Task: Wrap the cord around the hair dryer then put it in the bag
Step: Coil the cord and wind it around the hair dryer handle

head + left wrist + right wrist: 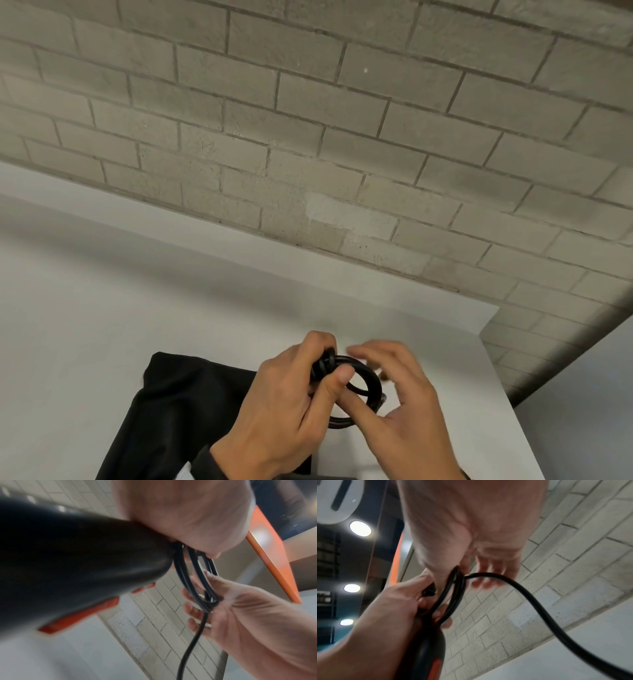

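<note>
My left hand grips the black hair dryer, which has orange switches, at the end where the cord leaves it. Several turns of black cord form a loop beside that grip. My right hand is at the loop with its fingers spread and fairly straight; the loop lies in the crook of its thumb. In the right wrist view a free length of cord trails away to the lower right. The black bag lies flat on the table, left of and below my hands.
The white table stretches to the left and ahead. A grey brick wall stands behind it. The table's right edge is close to my right hand.
</note>
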Demonstrator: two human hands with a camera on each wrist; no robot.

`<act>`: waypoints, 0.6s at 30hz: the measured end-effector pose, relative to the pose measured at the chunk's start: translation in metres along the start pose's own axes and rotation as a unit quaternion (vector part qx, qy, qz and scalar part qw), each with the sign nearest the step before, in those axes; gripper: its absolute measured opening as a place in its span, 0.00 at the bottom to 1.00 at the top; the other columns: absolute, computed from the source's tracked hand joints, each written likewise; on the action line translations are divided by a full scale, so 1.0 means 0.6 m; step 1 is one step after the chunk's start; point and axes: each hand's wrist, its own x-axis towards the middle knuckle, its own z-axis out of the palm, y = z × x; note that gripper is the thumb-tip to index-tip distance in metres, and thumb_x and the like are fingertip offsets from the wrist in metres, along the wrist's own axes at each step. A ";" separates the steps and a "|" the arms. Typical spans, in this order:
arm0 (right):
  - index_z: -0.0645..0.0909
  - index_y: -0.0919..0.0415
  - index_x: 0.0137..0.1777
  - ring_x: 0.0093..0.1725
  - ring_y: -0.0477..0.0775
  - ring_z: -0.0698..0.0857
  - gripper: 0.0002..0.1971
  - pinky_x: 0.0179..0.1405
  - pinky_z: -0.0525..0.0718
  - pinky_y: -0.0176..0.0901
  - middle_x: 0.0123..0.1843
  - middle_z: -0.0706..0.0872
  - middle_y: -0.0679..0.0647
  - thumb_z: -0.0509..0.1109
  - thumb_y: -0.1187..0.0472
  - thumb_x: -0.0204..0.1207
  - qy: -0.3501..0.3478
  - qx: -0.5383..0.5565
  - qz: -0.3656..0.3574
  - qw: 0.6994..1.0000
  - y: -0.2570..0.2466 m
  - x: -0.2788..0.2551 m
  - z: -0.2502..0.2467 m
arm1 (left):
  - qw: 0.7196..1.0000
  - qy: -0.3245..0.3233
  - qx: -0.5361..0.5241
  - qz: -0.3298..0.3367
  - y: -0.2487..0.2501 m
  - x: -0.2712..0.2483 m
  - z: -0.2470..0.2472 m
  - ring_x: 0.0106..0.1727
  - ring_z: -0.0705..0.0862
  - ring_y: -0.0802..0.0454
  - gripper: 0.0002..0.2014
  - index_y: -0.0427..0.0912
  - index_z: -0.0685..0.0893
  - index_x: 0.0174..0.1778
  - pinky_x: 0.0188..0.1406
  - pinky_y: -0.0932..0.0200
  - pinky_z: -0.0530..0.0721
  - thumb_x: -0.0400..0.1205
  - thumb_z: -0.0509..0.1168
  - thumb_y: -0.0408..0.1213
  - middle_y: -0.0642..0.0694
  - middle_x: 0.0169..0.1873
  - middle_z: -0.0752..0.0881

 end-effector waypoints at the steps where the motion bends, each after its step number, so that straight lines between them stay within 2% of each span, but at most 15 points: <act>1: 0.84 0.41 0.47 0.53 0.45 0.82 0.19 0.48 0.75 0.25 0.51 0.81 0.44 0.79 0.37 0.58 0.084 -0.032 -0.005 0.996 0.000 -0.006 0.011 | 1.000 0.004 0.000 -0.006 -0.001 0.000 0.000 0.26 0.72 0.61 0.14 0.58 0.71 0.49 0.27 0.73 0.68 0.84 0.51 0.63 0.60 0.29 0.74; 3: 0.85 0.50 0.39 0.43 0.43 0.80 0.15 0.40 0.75 0.26 0.43 0.80 0.48 0.83 0.46 0.57 0.216 -0.088 -0.039 0.972 -0.008 -0.015 0.031 | 1.000 0.011 0.000 -0.013 -0.001 0.000 0.002 0.25 0.73 0.61 0.13 0.59 0.71 0.48 0.26 0.73 0.68 0.84 0.51 0.63 0.61 0.28 0.74; 5: 0.87 0.55 0.32 0.31 0.43 0.74 0.08 0.28 0.72 0.29 0.31 0.76 0.50 0.80 0.52 0.63 0.254 -0.146 -0.087 0.952 -0.014 -0.027 0.052 | 1.000 0.018 0.000 -0.017 -0.002 0.001 0.004 0.25 0.73 0.61 0.13 0.59 0.71 0.48 0.26 0.71 0.70 0.84 0.51 0.63 0.61 0.28 0.74; 6: 0.89 0.55 0.33 0.28 0.43 0.72 0.07 0.25 0.71 0.30 0.29 0.75 0.50 0.77 0.53 0.66 0.253 -0.161 -0.091 0.950 -0.013 -0.031 0.061 | 1.000 0.020 0.000 -0.019 -0.002 0.001 0.004 0.25 0.73 0.60 0.14 0.59 0.71 0.48 0.25 0.71 0.70 0.84 0.51 0.63 0.60 0.28 0.74; 8: 0.91 0.55 0.41 0.26 0.42 0.71 0.11 0.23 0.70 0.28 0.30 0.75 0.50 0.70 0.51 0.72 0.219 -0.166 -0.060 0.960 -0.010 -0.037 0.070 | 1.000 0.019 0.000 -0.021 -0.002 0.001 0.005 0.26 0.74 0.60 0.14 0.59 0.72 0.48 0.25 0.71 0.71 0.84 0.51 0.63 0.58 0.30 0.76; 10: 0.90 0.52 0.43 0.24 0.41 0.69 0.14 0.21 0.67 0.23 0.34 0.75 0.47 0.65 0.48 0.74 0.175 -0.156 -0.022 0.972 -0.008 -0.039 0.074 | 1.000 0.020 0.008 -0.018 -0.002 0.001 0.006 0.26 0.75 0.60 0.13 0.58 0.72 0.49 0.25 0.73 0.71 0.84 0.51 0.63 0.59 0.32 0.77; 12: 0.85 0.43 0.41 0.26 0.39 0.71 0.08 0.22 0.66 0.19 0.37 0.72 0.42 0.64 0.46 0.73 0.143 -0.121 0.021 0.982 -0.009 -0.040 0.074 | 0.999 0.022 0.015 -0.017 -0.002 0.001 0.006 0.26 0.75 0.60 0.13 0.58 0.72 0.49 0.24 0.72 0.72 0.84 0.51 0.63 0.59 0.31 0.77; 14: 0.82 0.42 0.39 0.27 0.41 0.75 0.03 0.23 0.70 0.22 0.38 0.72 0.45 0.69 0.47 0.72 0.098 -0.047 0.093 0.990 -0.015 -0.043 0.069 | 0.999 0.029 0.015 -0.018 -0.004 0.002 0.005 0.24 0.74 0.60 0.14 0.58 0.72 0.49 0.23 0.69 0.72 0.84 0.51 0.63 0.58 0.29 0.76; 16: 0.84 0.45 0.33 0.29 0.45 0.77 0.07 0.28 0.76 0.30 0.36 0.74 0.48 0.75 0.51 0.71 0.023 0.069 0.189 0.979 -0.022 -0.040 0.054 | 0.999 0.036 0.011 -0.016 -0.006 0.003 0.002 0.23 0.72 0.61 0.14 0.58 0.73 0.48 0.23 0.69 0.70 0.84 0.51 0.63 0.60 0.26 0.74; 18: 0.83 0.52 0.23 0.28 0.43 0.78 0.17 0.34 0.77 0.35 0.33 0.75 0.47 0.78 0.41 0.62 -0.044 0.196 0.261 0.944 -0.031 -0.030 0.026 | 0.999 0.042 0.009 -0.013 -0.004 0.003 0.000 0.23 0.69 0.62 0.13 0.57 0.72 0.46 0.24 0.72 0.67 0.85 0.52 0.61 0.61 0.25 0.72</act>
